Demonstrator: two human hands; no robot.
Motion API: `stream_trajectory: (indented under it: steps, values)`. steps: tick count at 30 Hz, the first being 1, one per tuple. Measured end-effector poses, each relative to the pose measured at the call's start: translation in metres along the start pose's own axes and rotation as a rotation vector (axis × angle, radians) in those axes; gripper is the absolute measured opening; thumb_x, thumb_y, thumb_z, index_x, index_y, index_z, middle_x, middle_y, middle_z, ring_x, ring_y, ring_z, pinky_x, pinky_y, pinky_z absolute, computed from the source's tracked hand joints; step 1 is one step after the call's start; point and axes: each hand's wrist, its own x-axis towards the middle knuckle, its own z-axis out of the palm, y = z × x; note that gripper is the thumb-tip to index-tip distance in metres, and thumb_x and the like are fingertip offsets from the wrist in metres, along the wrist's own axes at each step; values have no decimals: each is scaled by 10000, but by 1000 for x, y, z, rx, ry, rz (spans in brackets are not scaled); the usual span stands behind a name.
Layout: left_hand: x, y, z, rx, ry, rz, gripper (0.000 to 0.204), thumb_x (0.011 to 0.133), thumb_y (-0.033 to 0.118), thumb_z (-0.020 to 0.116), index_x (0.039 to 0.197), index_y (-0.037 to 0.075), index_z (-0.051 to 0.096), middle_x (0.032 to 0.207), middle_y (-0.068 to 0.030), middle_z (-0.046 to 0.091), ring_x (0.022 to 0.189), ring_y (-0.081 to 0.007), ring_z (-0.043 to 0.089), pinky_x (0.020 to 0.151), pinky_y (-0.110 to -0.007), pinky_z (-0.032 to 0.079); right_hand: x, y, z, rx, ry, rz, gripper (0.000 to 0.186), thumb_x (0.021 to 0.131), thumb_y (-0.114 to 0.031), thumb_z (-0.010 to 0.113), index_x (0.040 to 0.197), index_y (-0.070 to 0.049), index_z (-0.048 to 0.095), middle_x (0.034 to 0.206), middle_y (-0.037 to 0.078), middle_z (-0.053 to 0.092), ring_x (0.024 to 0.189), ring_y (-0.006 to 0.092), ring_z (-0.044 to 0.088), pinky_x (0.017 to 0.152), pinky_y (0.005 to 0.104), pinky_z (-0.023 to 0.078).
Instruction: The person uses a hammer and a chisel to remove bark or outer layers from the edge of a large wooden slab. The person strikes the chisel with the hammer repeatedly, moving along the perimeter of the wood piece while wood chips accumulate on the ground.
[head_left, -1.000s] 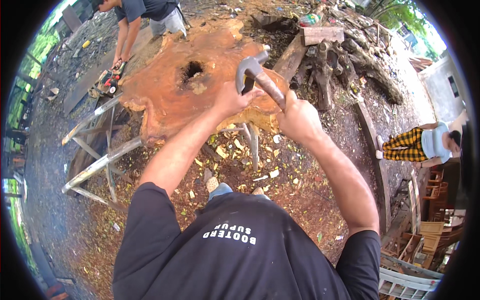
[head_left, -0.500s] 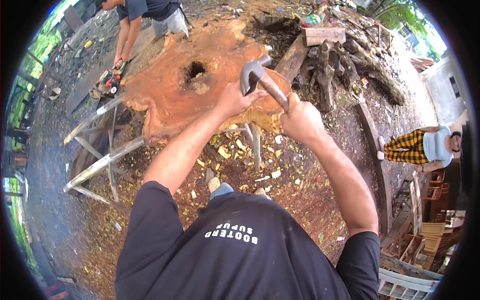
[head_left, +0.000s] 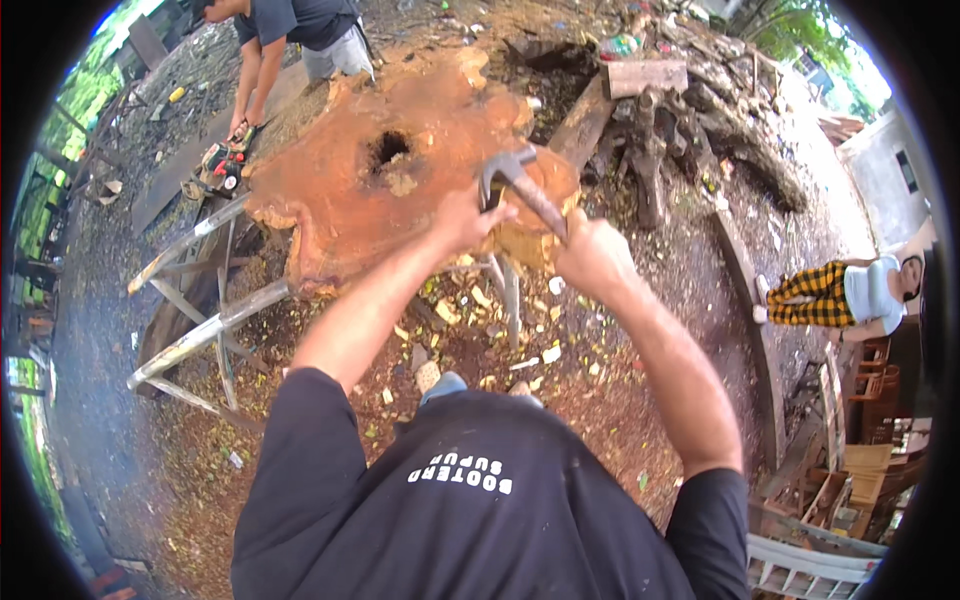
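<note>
My right hand (head_left: 597,258) is closed round the handle of a claw hammer (head_left: 540,205). The hammer's metal head is over the near right part of a large reddish-brown wood slab (head_left: 345,215), just beside my left hand. My left hand (head_left: 465,220) is closed at the slab's near edge with the thumb stretched toward the hammer. A dark bit shows at its fingers, but the hammer head partly covers it and I cannot make out what it is. The slab has an irregular outline and a dark hole near its middle.
Metal legs (head_left: 215,322) stick out left of the slab. Far left, a person (head_left: 295,25) bends over a red chainsaw (head_left: 222,168). Roots and stumps (head_left: 660,150) lie at the back right. Another person (head_left: 840,295) stands at the right beyond a plank (head_left: 750,330). Wood chips cover the ground.
The hammer and my right hand have come down and slightly left, bringing the hammer head closer to my left hand. My left hand has shifted slightly.
</note>
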Motion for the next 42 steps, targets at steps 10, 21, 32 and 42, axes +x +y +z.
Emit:
stream_trajectory:
  steps: [10,21,32,42]
  values:
    - [-80,-2,17,-115,-33,56,319,850,335,773,1061,155,615,953,-60,726,883,-198,706,764,-388,549,-31,14,-29,475,160,179,262,793,-178,634,935,19,535,722,254,646,703,419,664,675,475,519]
    - [-30,30,-64,-432,113,88,291,847,236,794,1041,73,650,1008,-31,723,937,-104,667,855,-296,541,-75,53,3,671,162,340,153,807,-117,592,930,-31,569,681,102,595,594,180,556,573,346,467]
    - [-21,29,-58,-385,78,80,311,825,246,814,1033,89,645,946,-33,747,890,-99,702,800,-291,567,-97,66,26,713,167,332,139,812,-113,583,924,-31,575,676,34,566,586,111,495,541,304,427]
    - [-21,32,-63,-324,75,114,310,833,240,806,1041,77,643,955,-52,746,894,-115,708,813,-295,572,-96,67,26,724,147,374,145,812,-120,579,929,-34,575,676,60,588,573,128,520,546,324,450]
